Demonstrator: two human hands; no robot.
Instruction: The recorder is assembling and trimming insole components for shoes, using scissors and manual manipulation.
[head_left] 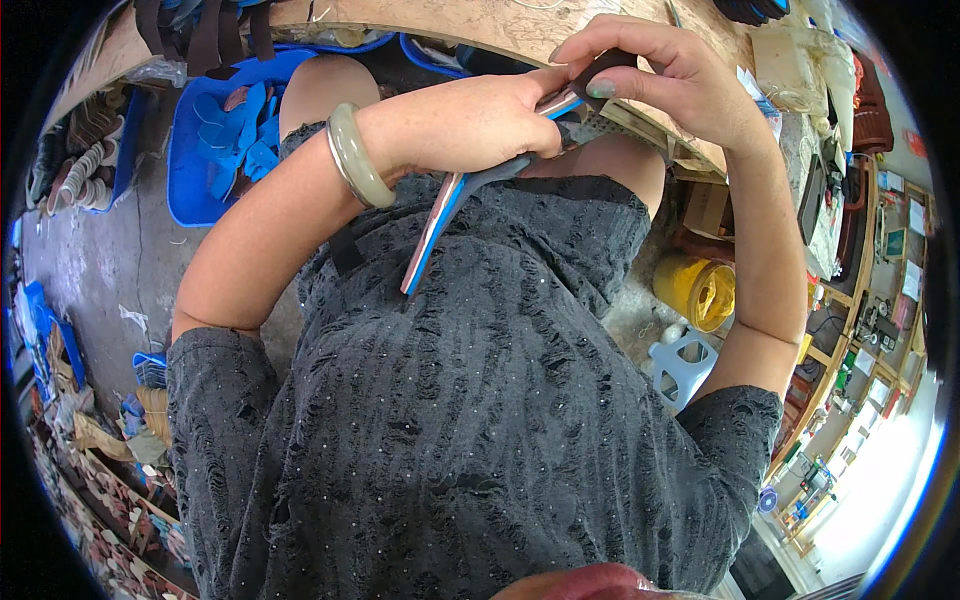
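My left hand (475, 120), with a pale bangle on its wrist, is closed round a thin layered shoe sole (437, 232) above my lap. Seen almost edge-on, the sole shows blue, white and brownish layers, and dark grey material lies along its side. At the sole's far end, a dark brown strap (603, 70) bends upward. The thumb and fingers of my right hand (665, 75) pinch this strap from the right. My left fingertips are partly hidden behind the sole.
A wooden workbench (480, 25) spans the far side, with dark straps (215, 40) hanging at its left. A blue bin (185, 190) of blue sole-shaped pieces stands on the floor at left. To the right are a yellow bucket (668, 283) and a light blue plastic stool (683, 355).
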